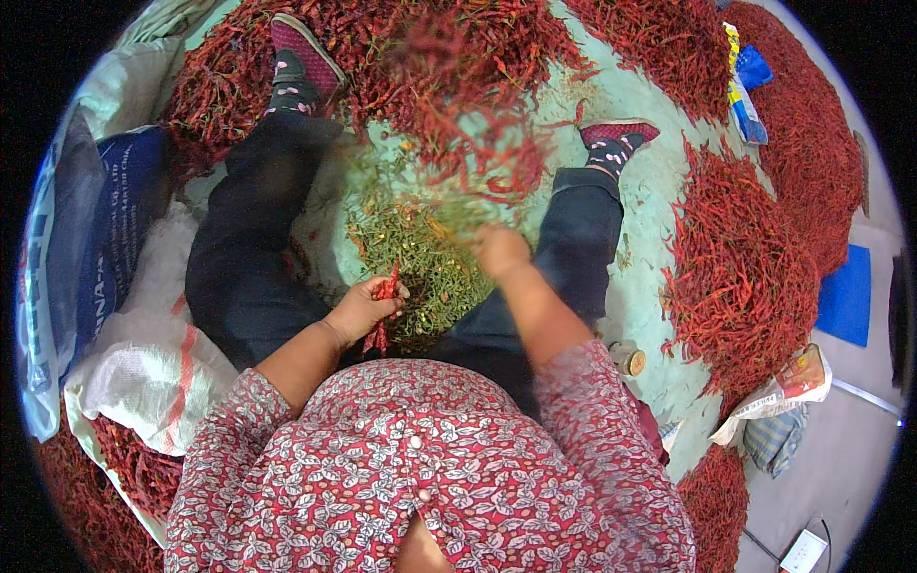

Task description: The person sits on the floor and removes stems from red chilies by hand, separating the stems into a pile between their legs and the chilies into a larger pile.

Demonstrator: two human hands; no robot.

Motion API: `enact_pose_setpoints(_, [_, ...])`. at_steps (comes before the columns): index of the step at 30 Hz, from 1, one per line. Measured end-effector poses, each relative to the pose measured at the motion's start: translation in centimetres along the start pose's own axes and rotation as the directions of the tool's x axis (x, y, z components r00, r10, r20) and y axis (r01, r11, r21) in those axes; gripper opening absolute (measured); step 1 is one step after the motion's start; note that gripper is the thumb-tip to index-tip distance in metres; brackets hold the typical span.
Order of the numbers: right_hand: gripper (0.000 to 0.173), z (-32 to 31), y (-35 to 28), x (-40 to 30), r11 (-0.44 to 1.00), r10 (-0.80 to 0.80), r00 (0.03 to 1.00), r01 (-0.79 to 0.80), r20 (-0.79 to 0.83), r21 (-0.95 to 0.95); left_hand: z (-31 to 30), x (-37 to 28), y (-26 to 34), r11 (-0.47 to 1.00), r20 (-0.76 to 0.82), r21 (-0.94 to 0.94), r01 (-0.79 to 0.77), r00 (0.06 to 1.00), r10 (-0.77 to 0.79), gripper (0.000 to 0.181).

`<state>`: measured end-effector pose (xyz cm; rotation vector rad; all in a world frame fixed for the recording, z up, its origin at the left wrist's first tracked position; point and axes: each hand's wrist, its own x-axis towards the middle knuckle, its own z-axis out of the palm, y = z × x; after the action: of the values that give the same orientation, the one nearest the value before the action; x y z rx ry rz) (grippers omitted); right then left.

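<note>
My left hand [369, 306] is closed around a few red chili peppers [380, 336], which stick out above and below the fingers. My right hand [500, 251] is blurred by motion, and whether it grips anything is unclear. Beside its fingers is a blurred green and yellow streak, perhaps stems. Between my legs lies a heap of green chili stems [430, 268]. Beyond it, loose red chilies [494, 154] lie scattered or blurred over the pale green sheet [634, 236]. A large pile of dried red chilies [372, 71] spreads past them, around my left foot.
More chili piles [741, 265] lie on the right. White woven sacks [157, 372] and a blue printed bag [122, 222] crowd the left. A jar with a lid [632, 359] stands near my right hip. A printed sack [781, 379] and a white box with a cable [804, 550] lie farther right.
</note>
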<state>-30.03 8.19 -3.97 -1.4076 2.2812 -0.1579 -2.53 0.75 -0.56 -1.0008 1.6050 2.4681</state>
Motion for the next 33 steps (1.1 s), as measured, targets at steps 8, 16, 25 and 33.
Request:
enact_pose_setpoints(8, [0.019,-0.2,-0.7,-3.2,0.719,0.056,0.997,-0.071,0.045,0.691,0.1,0.2,-0.6,0.981,-0.016,-0.195,0.004,1.0,-0.008,0.011])
enact_pose_setpoints(16, [0.013,-1.7,-4.9,-7.8,0.004,-0.056,0.9,-0.433,0.432,0.901,0.1,-0.1,-0.5,0.985,0.013,-0.169,-0.04,0.999,0.043,0.011])
enact_pose_setpoints(25, [0.016,0.6,-8.2,-8.9,0.052,-0.223,0.831,-0.512,0.509,0.858,0.3,-0.7,-0.1,0.989,0.034,-0.139,-0.051,0.998,0.057,0.024])
enact_pose_setpoints(33, [0.016,0.9,-9.3,-8.6,0.188,-0.227,0.823,-0.487,0.52,0.853,0.2,-0.5,0.1,0.991,0.029,-0.12,-0.053,0.998,0.056,0.024])
